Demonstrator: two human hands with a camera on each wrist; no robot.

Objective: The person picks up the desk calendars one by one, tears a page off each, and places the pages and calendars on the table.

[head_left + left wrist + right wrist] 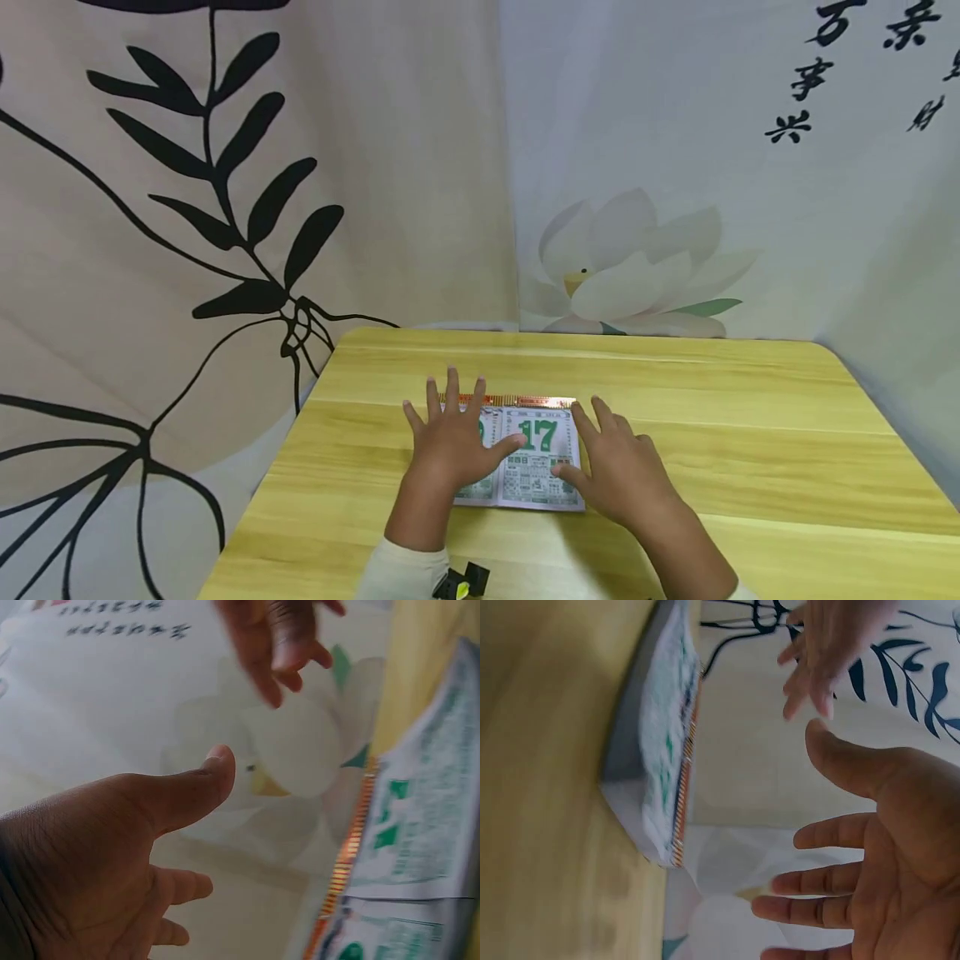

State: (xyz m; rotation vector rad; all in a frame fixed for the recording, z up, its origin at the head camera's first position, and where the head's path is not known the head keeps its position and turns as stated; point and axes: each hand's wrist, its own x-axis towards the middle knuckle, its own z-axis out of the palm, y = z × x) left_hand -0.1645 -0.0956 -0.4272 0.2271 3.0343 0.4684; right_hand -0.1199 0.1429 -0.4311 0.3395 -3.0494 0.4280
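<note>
A tear-off calendar (540,483) with green print lies on the table, its right-hand sheet showing a large 17. Along its far edge runs a shiny red-and-gold strip (536,402). My left hand (457,450) hovers over the calendar's left part with fingers spread, hiding much of that sheet. Near the right edge, my right hand (626,475) is held with its fingers extended and thumb apart. Both wrist views show a gap between the hands and the calendar (664,742), which has a thick grey side. Neither hand holds anything.
The calendar rests on a light wooden table (750,433) with rounded far corners. Behind it hangs a pale cloth (420,167) printed with black leaves, a lotus flower (637,267) and dark characters. A small black device (474,575) sits at the left cuff.
</note>
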